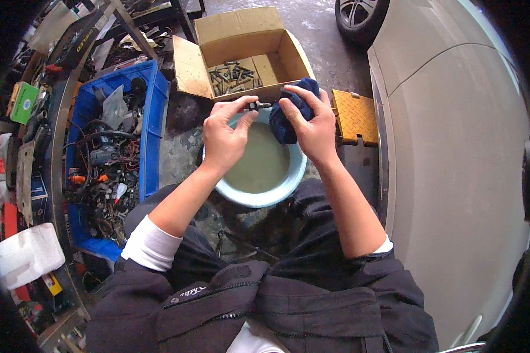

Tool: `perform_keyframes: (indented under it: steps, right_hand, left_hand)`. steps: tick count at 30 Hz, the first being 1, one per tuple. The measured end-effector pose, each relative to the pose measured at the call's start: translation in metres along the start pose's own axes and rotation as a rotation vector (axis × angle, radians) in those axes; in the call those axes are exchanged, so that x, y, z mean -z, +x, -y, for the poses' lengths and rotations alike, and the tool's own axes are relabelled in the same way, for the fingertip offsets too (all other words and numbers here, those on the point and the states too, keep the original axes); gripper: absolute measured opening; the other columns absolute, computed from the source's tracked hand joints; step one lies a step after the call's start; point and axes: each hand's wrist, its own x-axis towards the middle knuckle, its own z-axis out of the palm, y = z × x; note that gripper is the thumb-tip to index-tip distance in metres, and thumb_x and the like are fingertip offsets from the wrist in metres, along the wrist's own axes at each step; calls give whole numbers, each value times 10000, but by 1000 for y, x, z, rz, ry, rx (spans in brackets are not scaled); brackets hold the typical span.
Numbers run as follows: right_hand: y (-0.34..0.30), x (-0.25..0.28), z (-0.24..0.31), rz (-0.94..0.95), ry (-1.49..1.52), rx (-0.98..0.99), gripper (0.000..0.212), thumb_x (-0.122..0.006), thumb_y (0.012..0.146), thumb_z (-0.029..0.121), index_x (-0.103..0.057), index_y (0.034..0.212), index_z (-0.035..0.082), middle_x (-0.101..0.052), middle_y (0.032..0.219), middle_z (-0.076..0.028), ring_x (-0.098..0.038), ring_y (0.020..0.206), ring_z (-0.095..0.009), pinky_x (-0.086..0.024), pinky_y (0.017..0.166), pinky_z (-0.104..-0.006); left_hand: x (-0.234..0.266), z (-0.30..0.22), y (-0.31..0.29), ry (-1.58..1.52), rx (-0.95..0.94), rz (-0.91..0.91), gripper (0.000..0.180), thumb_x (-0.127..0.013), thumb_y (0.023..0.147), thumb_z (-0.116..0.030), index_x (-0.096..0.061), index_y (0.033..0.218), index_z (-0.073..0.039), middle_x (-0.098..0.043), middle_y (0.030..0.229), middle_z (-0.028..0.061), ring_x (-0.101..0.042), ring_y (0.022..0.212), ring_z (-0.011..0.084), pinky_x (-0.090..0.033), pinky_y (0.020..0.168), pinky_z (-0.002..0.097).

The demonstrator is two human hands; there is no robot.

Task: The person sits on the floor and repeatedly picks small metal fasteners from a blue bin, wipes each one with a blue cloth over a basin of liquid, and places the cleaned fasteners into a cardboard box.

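Between the thumb and fingers of my left hand [225,134] is a small dark bolt [258,106], its shank pointing right. My right hand [315,126] grips a bunched dark blue cloth [284,122], close to the bolt's tip. Both hands are raised over a pale blue basin [264,199] of murky greenish water [254,165]. Just beyond stands an open cardboard box [227,23] with several similar dark bolts [235,75] lying loose in it, mostly toward its left side.
At the left, a blue crate [152,135] is full of cables and mixed parts, beside a cluttered metal shelf [58,147]. A yellow ramp block [354,116] lies right of the basin. A light-coloured car [453,147] fills the right side, with a wheel [359,16] beyond.
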Motion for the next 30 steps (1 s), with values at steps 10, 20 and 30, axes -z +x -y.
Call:
perform_keyframes:
  steps: [10, 20, 30]
  right_hand:
    - [-9, -8, 5, 350, -221, 194, 1007, -901, 637, 171, -439, 1531, 199, -425, 1453, -250, -460, 1369, -479, -427, 1160, -505]
    - [-14, -19, -1, 197, -318, 244, 555, -891, 723, 262, -706, 1241, 185, -514, 1352, -254, -670, 1077, -457, -591, 932, -495]
    - [-12, -19, -4, 217, -475, 330, 313, -823, 752, 170, -753, 1057, 144, -576, 1321, -198, -689, 1043, -404, -605, 866, -466]
  left_hand:
    - [-6, 11, -2, -593, 402, 69, 248, -742, 978, -87, -740, 1215, -13, -756, 1045, 40, -677, 917, 77, -549, 862, 242]
    - [-3, 12, -5, -592, 439, 253, 191, -735, 983, -87, -719, 1162, -19, -751, 1029, 41, -660, 932, 73, -546, 839, 250]
    - [10, -10, 9, 617, -563, 166, 179, -688, 947, -279, -676, 965, -102, -679, 870, 107, -623, 896, 293, -460, 822, 421]
